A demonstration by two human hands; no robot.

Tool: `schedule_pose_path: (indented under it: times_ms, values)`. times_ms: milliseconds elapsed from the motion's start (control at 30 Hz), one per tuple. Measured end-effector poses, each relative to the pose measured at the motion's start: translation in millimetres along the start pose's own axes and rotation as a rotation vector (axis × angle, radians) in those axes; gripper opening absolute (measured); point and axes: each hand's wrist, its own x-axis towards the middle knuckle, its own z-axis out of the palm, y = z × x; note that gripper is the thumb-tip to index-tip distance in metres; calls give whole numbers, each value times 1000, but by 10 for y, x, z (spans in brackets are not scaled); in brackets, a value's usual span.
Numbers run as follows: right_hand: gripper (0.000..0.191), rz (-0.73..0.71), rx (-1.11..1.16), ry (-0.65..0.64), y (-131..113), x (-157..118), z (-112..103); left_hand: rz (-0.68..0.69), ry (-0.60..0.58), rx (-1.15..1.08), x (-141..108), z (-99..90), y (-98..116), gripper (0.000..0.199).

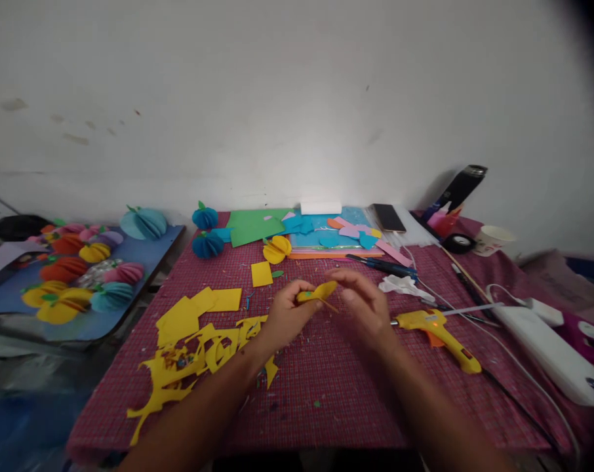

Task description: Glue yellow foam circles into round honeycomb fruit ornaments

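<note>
A yellow paper piece (321, 292) is above the middle of the bench (326, 400), its long axis roughly left to right, pinched between left-hand (288, 309) thumb and fingers; the right hand (368, 305), loosely curled with thumb and fingers apart, is at its right end, contact unclear. Yellow scraps (155, 380) lie near left, a glue gun (442, 331) right, coloured sheets (250, 229) far. A red checked cloth covers the bench, before a white wall (297, 98).

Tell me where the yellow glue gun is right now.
In the head view, the yellow glue gun lies on the checked tablecloth, right of the right hand, nearer than the crumpled white material.
</note>
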Motion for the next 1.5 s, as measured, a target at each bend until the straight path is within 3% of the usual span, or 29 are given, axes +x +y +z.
schedule_pose_path:
  times_ms: [100,200,333,400,467,533,700,800,1000,1167,1300,1500]
  values:
    - [26,178,152,240,96,51,-31,-152,-75,-340,-46,71,40,37]
    - [24,391,210,233,198,94,-40,-218,-148,-580,-134,149,177,47]
    - [23,494,75,-138,269,166,141,-292,-256,-751,-285,222,348,53]
    - [16,432,-69,-324,279,244,343,-307,-321,-793,-350,245,370,52]
    - [16,243,-422,-548,292,347,569,-311,-391,-811,-400,265,354,49]
    - [18,195,-543,-596,322,455,751,-318,-451,-824,-435,284,322,47]
    - [25,216,-785,-494,469,675,881,-379,-547,-821,-476,333,254,50]
    - [22,229,-844,-483,543,776,911,-389,-545,-808,-468,333,238,54]
    - [12,307,-845,-450,657,879,1047,-336,-516,-807,-402,285,236,54]
    - [12,348,-738,-380,723,889,1024,-332,-517,-767,-376,262,219,54]
    - [11,372,-628,-233,633,838,822,-322,-484,-692,-347,218,233,53]
    - [10,311,-453,81,156,513,162,-274,-368,-555,-240,129,232,49]
